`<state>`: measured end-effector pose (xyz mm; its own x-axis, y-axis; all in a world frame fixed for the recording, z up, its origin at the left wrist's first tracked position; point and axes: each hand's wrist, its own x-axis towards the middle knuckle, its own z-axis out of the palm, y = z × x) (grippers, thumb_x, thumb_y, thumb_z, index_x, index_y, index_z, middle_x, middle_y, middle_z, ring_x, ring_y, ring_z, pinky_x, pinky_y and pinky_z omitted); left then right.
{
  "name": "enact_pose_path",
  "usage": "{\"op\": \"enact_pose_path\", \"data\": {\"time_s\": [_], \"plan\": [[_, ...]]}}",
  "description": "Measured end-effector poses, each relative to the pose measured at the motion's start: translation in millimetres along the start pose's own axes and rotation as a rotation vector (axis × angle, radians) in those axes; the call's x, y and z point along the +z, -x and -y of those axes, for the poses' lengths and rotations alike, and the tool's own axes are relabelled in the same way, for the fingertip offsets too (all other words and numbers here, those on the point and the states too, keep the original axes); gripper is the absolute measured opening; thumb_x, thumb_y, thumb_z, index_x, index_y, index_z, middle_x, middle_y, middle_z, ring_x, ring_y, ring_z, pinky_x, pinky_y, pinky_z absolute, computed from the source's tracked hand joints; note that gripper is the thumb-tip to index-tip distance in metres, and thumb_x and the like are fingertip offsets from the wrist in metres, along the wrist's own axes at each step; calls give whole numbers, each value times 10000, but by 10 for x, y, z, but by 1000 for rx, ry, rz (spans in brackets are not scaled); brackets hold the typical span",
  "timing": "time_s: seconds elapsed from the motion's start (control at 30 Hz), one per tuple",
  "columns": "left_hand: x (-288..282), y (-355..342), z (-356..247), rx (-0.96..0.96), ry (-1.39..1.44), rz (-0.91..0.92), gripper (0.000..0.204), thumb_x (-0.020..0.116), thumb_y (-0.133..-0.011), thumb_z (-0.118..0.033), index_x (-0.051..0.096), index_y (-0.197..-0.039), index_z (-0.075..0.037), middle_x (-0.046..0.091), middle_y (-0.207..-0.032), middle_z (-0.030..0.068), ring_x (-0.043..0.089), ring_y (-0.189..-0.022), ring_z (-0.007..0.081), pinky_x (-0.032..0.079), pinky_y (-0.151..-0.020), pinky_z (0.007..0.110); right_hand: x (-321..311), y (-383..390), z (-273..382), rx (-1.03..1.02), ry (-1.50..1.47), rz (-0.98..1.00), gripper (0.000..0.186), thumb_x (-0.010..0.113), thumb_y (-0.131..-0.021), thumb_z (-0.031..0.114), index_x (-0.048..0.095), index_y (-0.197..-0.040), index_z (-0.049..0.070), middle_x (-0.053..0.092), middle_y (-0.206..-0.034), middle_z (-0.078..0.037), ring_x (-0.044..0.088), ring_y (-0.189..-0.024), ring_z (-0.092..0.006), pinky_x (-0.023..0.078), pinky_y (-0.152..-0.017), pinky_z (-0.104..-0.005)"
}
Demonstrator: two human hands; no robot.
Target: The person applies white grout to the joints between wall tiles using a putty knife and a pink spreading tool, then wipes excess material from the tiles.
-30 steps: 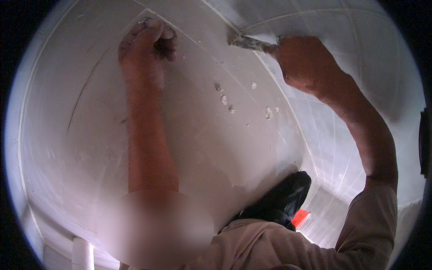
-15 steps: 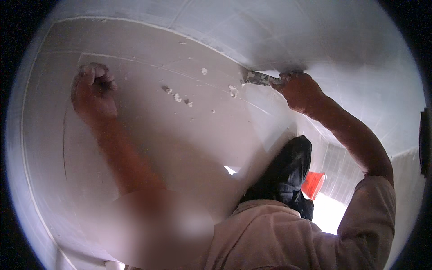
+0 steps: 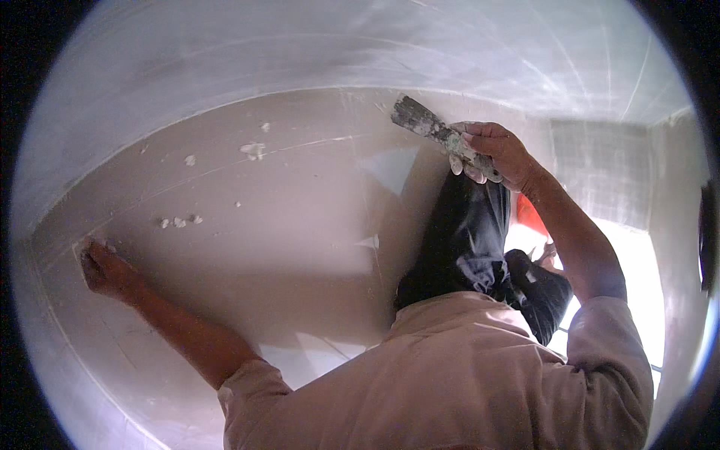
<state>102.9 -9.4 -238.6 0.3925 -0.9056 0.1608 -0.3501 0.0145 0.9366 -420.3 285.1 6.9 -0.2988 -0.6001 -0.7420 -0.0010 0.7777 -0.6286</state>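
Note:
My right hand grips a putty knife whose flat blade is smeared with dried pale and grey filler. Its blade points up and left, close to the line where the smooth beige surface meets the pale grey one. Over at the far left, my left hand is closed in a fist against or just above the beige surface; whatever may be inside it is hidden. Between the hands lie small white lumps of filler, with several smaller crumbs nearer the left hand.
My dark-trousered legs are bent at the right of the beige surface. Beyond them part of a red bucket shows behind my right forearm, beside a bright patch. A tiled grey panel stands at the right.
The putty knife has come away from the seam and now shows its blade more fully. My left hand appears lower and farther left. The whole view has shifted, showing more of my legs and shirt.

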Motion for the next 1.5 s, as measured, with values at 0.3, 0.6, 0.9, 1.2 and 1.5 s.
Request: {"op": "enact_pose_path", "data": {"time_s": [0.3, 0.6, 0.9, 1.2, 1.5], "plan": [[-349, 36, 748, 769, -1331, 322, 271, 553, -974, -198, 658, -1137, -8, 679, -1108, 181, 643, -950, 294, 492, -827, 466, -75, 84, -523, -39, -183, 103, 364, 581, -975, 272, 572, -1250, 34, 634, -820, -23, 579, -558, -98, 460, -458, -238], [1690, 3817, -2467, -504, 420, 874, 265, 717, -884, -34, 605, -1121, 6, 665, -921, 61, 634, -858, 113, 539, -750, 276, -241, 134, -880, -79, -208, 167, 359, 547, -968, 178, 532, -1275, -6, 629, -825, -38, 561, -570, -90, 466, -474, -249], [1195, 2730, -1058, 299, -577, 564, 270, 552, -982, -207, 594, -1065, 46, 654, -935, 159, 633, -833, 314, 487, -723, 424, -470, 142, -617, -119, -40, 135, 390, 629, -932, 180, 596, -1267, -18, 696, -1006, -77, 652, -749, -183, 532, -688, -319], [1120, 2618, -651, 428, -1147, 195, 324, 473, -948, -225, 496, -1156, 23, 489, -1203, 227, 457, -1128, 398, 356, -960, 549, 352, -1042, 100, -579, 860, 159, 512, 668, -867, 197, 549, -1298, -53, 650, -1120, -260, 636, -1041, -420, 487, -961, -474], [1125, 2606, -890, 298, -1042, 290, 212, 530, -908, -212, 526, -1054, -58, 507, -1102, 161, 480, -1030, 355, 367, -893, 515, 1604, -1721, 827, -1019, 1169, 31, 271, 589, -919, 158, 643, -1140, 10, 680, -877, -232, 691, -867, -351, 549, -878, -481]]}}
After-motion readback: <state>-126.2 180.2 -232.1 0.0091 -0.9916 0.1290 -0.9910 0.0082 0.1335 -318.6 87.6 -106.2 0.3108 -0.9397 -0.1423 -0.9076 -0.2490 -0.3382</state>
